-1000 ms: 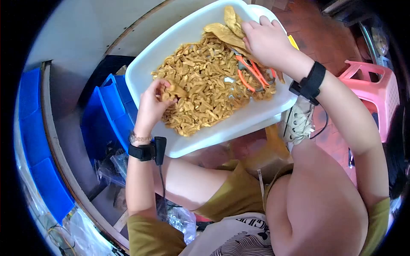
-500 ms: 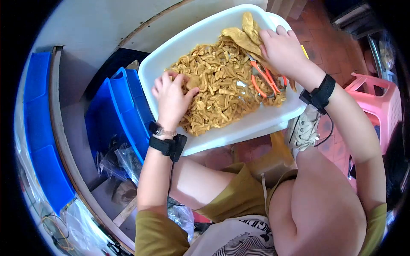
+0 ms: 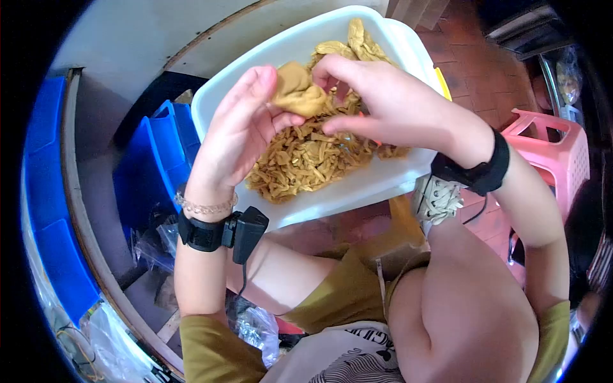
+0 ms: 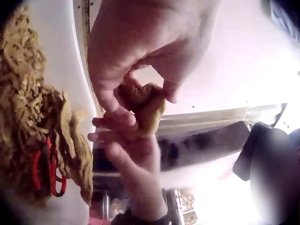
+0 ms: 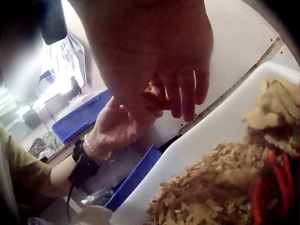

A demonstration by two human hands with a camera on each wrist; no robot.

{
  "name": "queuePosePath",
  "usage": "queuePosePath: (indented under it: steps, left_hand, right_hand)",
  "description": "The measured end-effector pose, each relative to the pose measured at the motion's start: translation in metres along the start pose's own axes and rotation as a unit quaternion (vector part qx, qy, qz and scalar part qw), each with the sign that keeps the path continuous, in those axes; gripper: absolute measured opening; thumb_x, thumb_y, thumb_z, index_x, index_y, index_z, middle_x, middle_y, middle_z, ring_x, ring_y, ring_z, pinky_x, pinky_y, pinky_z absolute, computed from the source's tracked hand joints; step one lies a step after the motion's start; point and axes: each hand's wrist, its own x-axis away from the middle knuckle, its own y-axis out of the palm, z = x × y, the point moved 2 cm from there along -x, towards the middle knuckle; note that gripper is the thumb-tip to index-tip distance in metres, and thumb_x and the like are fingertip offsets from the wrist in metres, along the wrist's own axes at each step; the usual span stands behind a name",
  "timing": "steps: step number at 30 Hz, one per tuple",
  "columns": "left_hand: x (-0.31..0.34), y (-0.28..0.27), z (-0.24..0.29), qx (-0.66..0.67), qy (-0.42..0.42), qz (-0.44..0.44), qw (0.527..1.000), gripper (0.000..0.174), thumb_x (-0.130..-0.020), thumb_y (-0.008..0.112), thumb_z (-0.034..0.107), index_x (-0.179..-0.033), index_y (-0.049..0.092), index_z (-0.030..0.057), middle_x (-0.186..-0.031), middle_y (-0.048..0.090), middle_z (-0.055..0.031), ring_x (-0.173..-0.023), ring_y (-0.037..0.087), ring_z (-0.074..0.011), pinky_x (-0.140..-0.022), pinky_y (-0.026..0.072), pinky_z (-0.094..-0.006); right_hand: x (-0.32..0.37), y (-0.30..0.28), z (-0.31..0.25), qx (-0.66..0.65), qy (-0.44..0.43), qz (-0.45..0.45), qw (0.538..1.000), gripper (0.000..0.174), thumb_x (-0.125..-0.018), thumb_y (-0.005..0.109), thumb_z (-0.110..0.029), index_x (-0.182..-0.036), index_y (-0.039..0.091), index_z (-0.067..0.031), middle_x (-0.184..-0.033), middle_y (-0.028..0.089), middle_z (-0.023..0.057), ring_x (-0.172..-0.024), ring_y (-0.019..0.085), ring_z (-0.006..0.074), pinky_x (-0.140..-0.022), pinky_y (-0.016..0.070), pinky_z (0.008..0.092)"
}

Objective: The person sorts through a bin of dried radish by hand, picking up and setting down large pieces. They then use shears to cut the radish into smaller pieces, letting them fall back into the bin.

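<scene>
My left hand (image 3: 236, 121) holds a thick, folded yellow-brown piece of vegetable (image 3: 300, 92), pinched between thumb and fingers above the tub. From the right, my right hand (image 3: 396, 105) reaches to the piece with its fingers at the edge and its thumb standing apart below. In the right wrist view the back of the right hand hides most of the piece. Below both hands, a white tub (image 3: 220, 83) holds a heap of small cut strips (image 3: 303, 166). Larger uncut pieces (image 3: 364, 45) lie at its far end. Red-orange-handled cutters (image 5: 282, 180) rest among the strips, mostly hidden in the head view.
Blue plastic bins (image 3: 150, 159) stand just left of the tub, near a pale wall (image 3: 134, 32). A pink stool (image 3: 549, 143) is on the tiled floor to the right. The person's bent legs are close below the tub.
The left hand has taken the folded piece up from the heap. The right hand has left the larger pieces and moved left to meet it, now overlapping the cutters in the head view.
</scene>
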Motion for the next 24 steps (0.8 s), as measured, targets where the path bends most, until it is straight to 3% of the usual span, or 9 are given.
queuePosePath:
  steps: [2, 4, 9, 12, 15, 17, 19, 22, 24]
  left_hand:
    - [-0.005, 0.004, 0.000, 0.003, -0.016, -0.019, 1.000, 0.028, -0.098, 0.052, 0.026, -0.113, 0.050, 0.0028, -0.103, 0.061, -0.0085, -0.092, 0.062, -0.0147, -0.077, 0.0516, -0.0264]
    - [-0.009, 0.004, -0.005, -0.024, -0.043, -0.045, 0.998, 0.027, -0.097, 0.056, 0.021, -0.114, 0.049, 0.0021, -0.097, 0.063, -0.0087, -0.089, 0.062, -0.0144, -0.077, 0.0506, -0.0248]
    - [-0.013, 0.012, -0.014, -0.049, -0.036, -0.030, 0.998, 0.028, -0.088, 0.064, 0.003, -0.109, 0.046, 0.0038, -0.091, 0.062, -0.0060, -0.083, 0.062, -0.0139, -0.075, 0.0495, -0.0241]
    - [-0.016, -0.008, -0.011, -0.131, -0.010, 0.015, 0.991, 0.026, -0.088, 0.062, 0.000, -0.105, 0.044, 0.0061, -0.088, 0.060, -0.0055, -0.082, 0.062, -0.0140, -0.075, 0.0487, -0.0232]
    - [-0.016, -0.019, -0.003, -0.278, 0.098, 0.089, 0.951, 0.025, -0.087, 0.060, -0.003, -0.101, 0.041, 0.0070, -0.086, 0.060, -0.0063, -0.082, 0.063, -0.0156, -0.074, 0.0486, -0.0243]
    - [-0.020, -0.006, -0.007, -0.460, 0.215, 0.117, 0.854, 0.024, -0.088, 0.058, -0.004, -0.099, 0.039, 0.0059, -0.086, 0.059, -0.0077, -0.084, 0.063, -0.0170, -0.071, 0.0491, -0.0255]
    - [-0.024, 0.003, -0.021, -0.463, 0.217, 0.082, 0.855, 0.023, -0.090, 0.057, -0.001, -0.107, 0.041, 0.0030, -0.084, 0.058, -0.0081, -0.080, 0.063, -0.0159, -0.066, 0.0494, -0.0268]
    - [-0.028, 0.006, -0.057, -0.305, -0.006, 0.052, 0.951, 0.024, -0.096, 0.054, 0.015, -0.113, 0.043, 0.0028, -0.083, 0.058, -0.0073, -0.074, 0.060, -0.0131, -0.065, 0.0490, -0.0289]
    - [-0.034, 0.001, -0.087, -0.309, -0.126, 0.015, 0.942, 0.027, -0.097, 0.052, 0.024, -0.111, 0.046, 0.0024, -0.084, 0.059, -0.0075, -0.073, 0.059, -0.0132, -0.066, 0.0487, -0.0302]
  right_hand:
    - [0.003, 0.001, 0.002, 0.010, 0.033, -0.011, 0.999, 0.035, -0.081, 0.069, -0.020, -0.105, 0.051, -0.0021, -0.095, 0.063, 0.0203, -0.092, 0.061, 0.0390, -0.079, 0.0477, 0.0426]
    - [0.010, -0.003, 0.008, 0.041, -0.022, 0.118, 0.992, 0.028, -0.082, 0.066, -0.020, -0.100, 0.052, -0.0026, -0.087, 0.063, 0.0200, -0.085, 0.062, 0.0386, -0.073, 0.0483, 0.0434]
    - [0.013, -0.020, 0.010, 0.130, -0.020, 0.073, 0.989, 0.021, -0.082, 0.062, -0.023, -0.091, 0.056, -0.0050, -0.077, 0.064, 0.0171, -0.077, 0.063, 0.0367, -0.072, 0.0483, 0.0444]
    - [0.020, -0.035, 0.009, 0.338, -0.024, 0.002, 0.941, 0.015, -0.073, 0.062, -0.019, -0.080, 0.061, -0.0064, -0.066, 0.063, 0.0130, -0.071, 0.064, 0.0328, -0.067, 0.0489, 0.0429]
    - [0.028, -0.029, 0.001, 0.345, 0.050, -0.099, 0.932, 0.012, -0.074, 0.060, -0.017, -0.075, 0.061, -0.0055, -0.065, 0.062, 0.0140, -0.068, 0.063, 0.0331, -0.065, 0.0499, 0.0426]
    - [0.035, -0.023, -0.016, 0.237, 0.065, -0.196, 0.949, 0.017, -0.077, 0.060, -0.019, -0.071, 0.061, -0.0034, -0.066, 0.061, 0.0167, -0.066, 0.062, 0.0350, -0.062, 0.0496, 0.0427]
    - [0.043, -0.021, -0.025, 0.117, 0.146, -0.213, 0.959, 0.034, -0.086, 0.059, -0.033, -0.074, 0.063, -0.0014, -0.068, 0.060, 0.0200, -0.071, 0.063, 0.0369, -0.062, 0.0486, 0.0427]
    - [0.035, -0.032, -0.029, 0.101, 0.273, -0.285, 0.913, 0.037, -0.088, 0.058, -0.036, -0.076, 0.063, -0.0016, -0.070, 0.061, 0.0207, -0.071, 0.063, 0.0368, -0.062, 0.0495, 0.0413]
    - [0.029, -0.042, -0.020, 0.161, 0.259, -0.120, 0.945, 0.038, -0.088, 0.057, -0.037, -0.075, 0.063, -0.0017, -0.070, 0.062, 0.0208, -0.071, 0.063, 0.0366, -0.064, 0.0499, 0.0432]
